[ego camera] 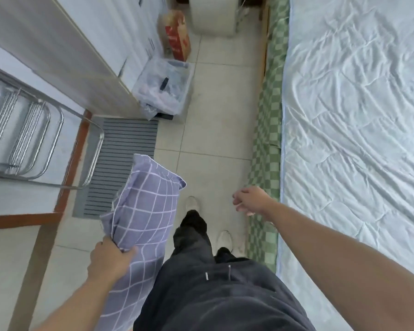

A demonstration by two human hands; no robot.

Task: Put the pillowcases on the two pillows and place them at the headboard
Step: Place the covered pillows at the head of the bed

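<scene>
Wide bed with a wrinkled pale-blue quilted cover (359, 130) fills the right side, cut off at the top and right edges; a green-and-white checkered sheet (268, 130) hangs along its near side. Beige tiled floor (215, 130) runs between bed and white cabinets. Purple pillow in a white-grid pillowcase (144, 211) is at lower left, long axis running from bottom edge up and away, far end over the grey striped floor mat (127, 144); its lower end is cut off. Left hand (108, 259) grips the pillow's edge, fingers hidden behind fabric. Right hand (249, 199) hangs free beside the bed, fingers loosely curled, holding nothing. Clear plastic bin (164, 87), contents hard to make out.
</scene>
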